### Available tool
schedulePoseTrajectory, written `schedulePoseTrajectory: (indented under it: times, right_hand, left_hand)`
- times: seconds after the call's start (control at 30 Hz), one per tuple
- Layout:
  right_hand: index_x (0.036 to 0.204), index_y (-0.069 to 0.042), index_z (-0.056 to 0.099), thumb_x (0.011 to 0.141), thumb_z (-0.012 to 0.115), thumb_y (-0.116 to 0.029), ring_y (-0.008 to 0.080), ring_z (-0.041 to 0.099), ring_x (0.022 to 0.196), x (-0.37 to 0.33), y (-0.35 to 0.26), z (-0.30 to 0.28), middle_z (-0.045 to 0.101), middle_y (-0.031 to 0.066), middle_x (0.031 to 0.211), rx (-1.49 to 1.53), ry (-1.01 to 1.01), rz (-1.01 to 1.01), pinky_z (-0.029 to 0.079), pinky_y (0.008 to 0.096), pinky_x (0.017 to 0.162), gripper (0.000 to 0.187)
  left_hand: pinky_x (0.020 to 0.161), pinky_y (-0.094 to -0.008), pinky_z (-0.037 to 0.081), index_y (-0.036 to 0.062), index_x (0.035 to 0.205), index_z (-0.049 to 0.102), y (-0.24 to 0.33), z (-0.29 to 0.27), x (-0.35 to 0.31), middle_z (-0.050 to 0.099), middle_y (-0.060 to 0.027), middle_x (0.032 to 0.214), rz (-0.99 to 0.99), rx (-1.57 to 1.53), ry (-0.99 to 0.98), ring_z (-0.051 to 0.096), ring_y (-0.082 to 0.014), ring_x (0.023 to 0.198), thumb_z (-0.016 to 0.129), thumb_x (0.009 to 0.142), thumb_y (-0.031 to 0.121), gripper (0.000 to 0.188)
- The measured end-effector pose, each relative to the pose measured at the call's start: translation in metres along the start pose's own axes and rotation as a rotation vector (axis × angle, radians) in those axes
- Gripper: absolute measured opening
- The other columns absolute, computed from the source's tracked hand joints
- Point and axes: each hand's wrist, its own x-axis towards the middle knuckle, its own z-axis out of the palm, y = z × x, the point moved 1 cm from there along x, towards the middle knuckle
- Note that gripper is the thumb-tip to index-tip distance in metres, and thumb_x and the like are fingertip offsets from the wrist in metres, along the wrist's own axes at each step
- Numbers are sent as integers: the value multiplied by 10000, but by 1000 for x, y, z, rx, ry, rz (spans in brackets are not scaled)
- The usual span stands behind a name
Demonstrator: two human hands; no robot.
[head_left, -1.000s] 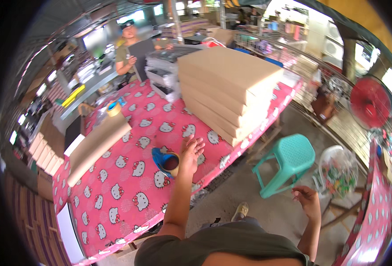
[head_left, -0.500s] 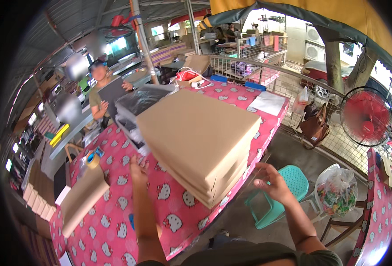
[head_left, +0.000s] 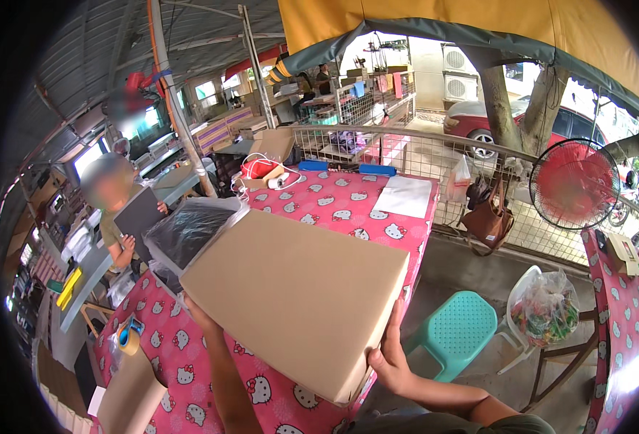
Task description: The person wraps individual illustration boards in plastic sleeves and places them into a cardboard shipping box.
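A large flat brown cardboard box (head_left: 297,296) fills the middle of the view, on top of a stack whose lower boxes are mostly hidden beneath it. At its left edge is my left hand (head_left: 203,315), its fingertips partly hidden by the cardboard. My right hand (head_left: 392,362) presses along the right side, fingers pointing up the edge and thumb near the front corner. The box is held between both hands. Just beyond its far left side stands a grey bin (head_left: 189,228) lined with dark plastic.
A pink patterned tablecloth (head_left: 319,199) covers the table, with white paper (head_left: 404,197) at the far right. Brown cardboard (head_left: 131,387) and a tape dispenser (head_left: 128,336) lie left. A green stool (head_left: 460,325) and fan (head_left: 574,183) stand right. Across the table, a person holds a dark panel (head_left: 140,217).
Both hands have come in from beside the stack and closed on the sides of the top box. My view has shifted, and the person across appears further left.
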Motion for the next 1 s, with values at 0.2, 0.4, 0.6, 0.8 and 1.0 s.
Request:
schedulePoseTrajectory:
  times: [0.2, 0.4, 0.6, 0.8, 1.0]
  right_hand:
    - [1289, 60, -190, 849, 268, -569, 338, -213, 1274, 11, -7, 4, -233, 252, 1358, -138, 47, -93, -89, 456, 1013, 894]
    - [1342, 15, -65, 821, 342, -590, 307, 48, 1301, 26, 21, -18, -7, 201, 1409, 174, 194, 116, 80, 383, 1044, 896]
    - [1359, -45, 140, 870, 417, -438, 249, 279, 1242, 77, 38, -93, 236, 113, 1377, 761, 80, 256, 289, 385, 996, 686]
    - [1343, -27, 177, 814, 338, -600, 246, 301, 1230, 99, 67, -119, 286, 112, 1353, 768, -32, 367, 269, 372, 1004, 797]
    - [1338, 11, 148, 770, 355, -658, 272, 285, 1239, 119, 51, -129, 269, 158, 1352, 788, -234, 384, 255, 385, 1006, 901]
  left_hand:
    - [670, -265, 465, 50, 1021, 507, 10, 11, 0, 566, -39, 892, 83, -25, -60, 566, -155, 800, 333, 902, 358, 374]
    - [710, -275, 450, 41, 1019, 509, 22, 3, -47, 557, -52, 963, 104, 119, -10, 558, -152, 858, 368, 877, 334, 354]
    - [867, -332, 381, 4, 1148, 443, 77, 71, -188, 531, -97, 1068, 64, 376, 320, 505, -198, 1008, 333, 880, 391, 483]
    - [916, -367, 370, -18, 1205, 417, 113, 62, -217, 492, -157, 1186, -103, 207, 311, 483, -269, 1085, 290, 872, 470, 605]
    - [791, -329, 452, -9, 1168, 464, 125, 51, -174, 559, -130, 1080, -413, 155, 203, 565, -218, 923, 424, 809, 566, 679]
